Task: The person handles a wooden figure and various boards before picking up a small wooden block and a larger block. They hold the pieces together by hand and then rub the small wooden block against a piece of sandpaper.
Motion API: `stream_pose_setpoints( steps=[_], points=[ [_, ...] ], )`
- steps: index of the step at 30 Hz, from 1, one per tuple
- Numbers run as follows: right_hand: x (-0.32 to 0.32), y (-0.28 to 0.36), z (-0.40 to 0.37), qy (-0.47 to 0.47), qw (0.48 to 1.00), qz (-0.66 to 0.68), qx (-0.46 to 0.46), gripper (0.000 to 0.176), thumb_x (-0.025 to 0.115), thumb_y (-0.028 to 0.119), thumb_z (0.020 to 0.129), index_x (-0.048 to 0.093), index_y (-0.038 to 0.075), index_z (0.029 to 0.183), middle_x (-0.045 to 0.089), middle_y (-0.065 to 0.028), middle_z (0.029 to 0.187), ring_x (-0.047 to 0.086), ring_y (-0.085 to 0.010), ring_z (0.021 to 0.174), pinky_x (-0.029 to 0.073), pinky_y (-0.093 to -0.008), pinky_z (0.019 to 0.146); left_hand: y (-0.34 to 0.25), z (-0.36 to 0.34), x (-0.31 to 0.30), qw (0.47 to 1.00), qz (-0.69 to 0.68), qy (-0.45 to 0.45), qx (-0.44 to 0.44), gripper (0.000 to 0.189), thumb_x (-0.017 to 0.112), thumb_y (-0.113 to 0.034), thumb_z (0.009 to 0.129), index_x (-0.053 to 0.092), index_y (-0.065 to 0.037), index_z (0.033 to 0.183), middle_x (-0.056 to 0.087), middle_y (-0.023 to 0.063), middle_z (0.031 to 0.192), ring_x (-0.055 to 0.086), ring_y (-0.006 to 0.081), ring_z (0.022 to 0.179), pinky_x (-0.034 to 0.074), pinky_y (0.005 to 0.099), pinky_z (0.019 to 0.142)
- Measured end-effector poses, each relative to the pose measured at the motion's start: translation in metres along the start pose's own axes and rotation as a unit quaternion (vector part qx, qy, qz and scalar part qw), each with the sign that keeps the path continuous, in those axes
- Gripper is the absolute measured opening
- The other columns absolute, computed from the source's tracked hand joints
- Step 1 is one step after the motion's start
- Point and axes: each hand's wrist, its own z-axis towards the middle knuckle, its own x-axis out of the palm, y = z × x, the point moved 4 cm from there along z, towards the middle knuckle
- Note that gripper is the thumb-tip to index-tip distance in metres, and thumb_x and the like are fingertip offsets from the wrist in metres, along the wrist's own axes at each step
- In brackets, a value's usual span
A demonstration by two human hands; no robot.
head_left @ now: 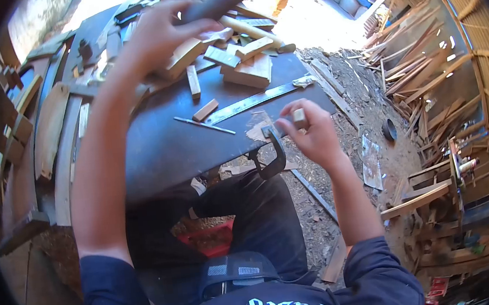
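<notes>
While the person sits at the bench, their left hand is raised over its far side, fingers curled shut around a dark tool that sticks out to the hand's right. Just beneath and beyond that hand lies a heap of wood offcuts. A steel ruler lies between the two hands. The right hand pinches a small wooden block between thumb and fingertips, just above a clamp at the bench's near edge.

I see harsh sunlight blown out white at the top. Fisheye bends the edges; a black vignette rings them.
</notes>
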Motion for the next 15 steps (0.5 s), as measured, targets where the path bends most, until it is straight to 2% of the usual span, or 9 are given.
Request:
stream_pose_setpoints(
  steps=[1, 2, 3, 4, 5, 7, 10, 13, 15],
  points=[
    [0.005, 0.009, -0.004, 0.004, 0.999, -0.025, -0.036, 0.019, 0.079, 0.013, 0.090, 0.064, 0.002, 0.095, 0.067, -0.0137, 0.091, 0.067, -0.0287, 0.084, 0.055, -0.0380, 0.073, -0.012, -0.010, 0.023, 0.997, -0.064, 0.039, -0.009, 0.053, 0.084, -0.038, 0.087, 0.071, -0.006, 0.128, 0.075, 0.0111, 0.103, 0.069, 0.0221, 0.089, 0.054, 0.0361, 0.084],
    [0.011, 0.017, -0.008, 0.013, 0.996, -0.053, -0.071, 0.019, 0.078, 0.013, 0.091, 0.063, 0.001, 0.094, 0.067, -0.0139, 0.090, 0.067, -0.0291, 0.084, 0.054, -0.0377, 0.074, -0.027, -0.022, 0.036, 0.988, -0.012, -0.016, 0.152, 0.055, 0.084, -0.036, 0.086, 0.069, -0.005, 0.129, 0.073, 0.0143, 0.108, 0.069, 0.0267, 0.096, 0.054, 0.0391, 0.086],
    [0.015, 0.025, -0.012, 0.024, 0.990, -0.081, -0.109, 0.019, 0.078, 0.013, 0.091, 0.063, 0.001, 0.093, 0.066, -0.0140, 0.089, 0.067, -0.0295, 0.084, 0.054, -0.0374, 0.076, -0.027, -0.029, 0.057, 0.985, 0.016, 0.059, 0.158, 0.057, 0.085, -0.035, 0.084, 0.068, -0.006, 0.131, 0.070, 0.0171, 0.117, 0.067, 0.0331, 0.106, 0.054, 0.0430, 0.089],
    [0.014, 0.024, -0.016, 0.008, 0.996, -0.040, -0.076, 0.020, 0.077, 0.013, 0.092, 0.062, 0.001, 0.091, 0.067, -0.0134, 0.090, 0.067, -0.0271, 0.083, 0.053, -0.0362, 0.076, -0.028, -0.043, 0.072, 0.979, 0.018, 0.074, 0.188, 0.059, 0.084, -0.034, 0.083, 0.067, -0.007, 0.132, 0.067, 0.0188, 0.122, 0.065, 0.0373, 0.113, 0.053, 0.0465, 0.092],
    [0.015, 0.019, -0.020, -0.008, 0.999, 0.001, -0.044, 0.020, 0.077, 0.014, 0.093, 0.061, 0.001, 0.089, 0.067, -0.0128, 0.091, 0.066, -0.0248, 0.082, 0.053, -0.0349, 0.075, -0.030, -0.058, 0.083, 0.985, 0.029, 0.123, 0.113, 0.060, 0.083, -0.035, 0.084, 0.065, -0.007, 0.134, 0.067, 0.0184, 0.121, 0.065, 0.0379, 0.114, 0.053, 0.0461, 0.095],
    [0.014, 0.003, -0.029, -0.062, 0.993, 0.095, 0.013, 0.022, 0.076, 0.015, 0.095, 0.060, 0.002, 0.086, 0.068, -0.0113, 0.093, 0.065, -0.0197, 0.081, 0.052, -0.0331, 0.075, -0.026, -0.073, 0.096, 0.975, -0.030, 0.194, 0.106, 0.064, 0.081, -0.039, 0.085, 0.064, -0.007, 0.137, 0.067, 0.0188, 0.121, 0.067, 0.0385, 0.110, 0.055, 0.0460, 0.096],
    [0.011, -0.021, -0.033, -0.200, 0.944, 0.256, 0.051, 0.028, 0.074, 0.018, 0.099, 0.056, 0.004, 0.083, 0.071, -0.0081, 0.099, 0.060, -0.0096, 0.081, 0.051, -0.0299, 0.074, -0.038, -0.073, 0.100, 0.975, -0.058, 0.170, 0.128, 0.063, 0.079, -0.039, 0.088, 0.063, -0.008, 0.139, 0.067, 0.0196, 0.120, 0.067, 0.0384, 0.109, 0.055, 0.0454, 0.094],
    [0.008, -0.022, -0.032, -0.192, 0.900, 0.366, 0.138, 0.030, 0.076, 0.019, 0.098, 0.052, 0.006, 0.085, 0.067, -0.0037, 0.090, 0.059, -0.0081, 0.076, 0.050, -0.0255, 0.070, -0.059, -0.070, 0.114, 0.965, -0.099, 0.183, 0.156, 0.063, 0.079, -0.039, 0.089, 0.062, -0.008, 0.141, 0.066, 0.0206, 0.119, 0.068, 0.0388, 0.107, 0.056, 0.0442, 0.092],
    [0.007, -0.050, -0.034, -0.220, 0.883, 0.367, 0.194, 0.032, 0.080, 0.018, 0.094, 0.051, 0.009, 0.088, 0.056, 0.0023, 0.076, 0.058, -0.0062, 0.064, 0.047, -0.0232, 0.055, -0.070, -0.066, 0.138, 0.965, -0.064, 0.197, 0.163, 0.062, 0.077, -0.041, 0.090, 0.063, -0.007, 0.140, 0.066, 0.0207, 0.117, 0.068, 0.0395, 0.105, 0.055, 0.0452, 0.092]
  ],
)
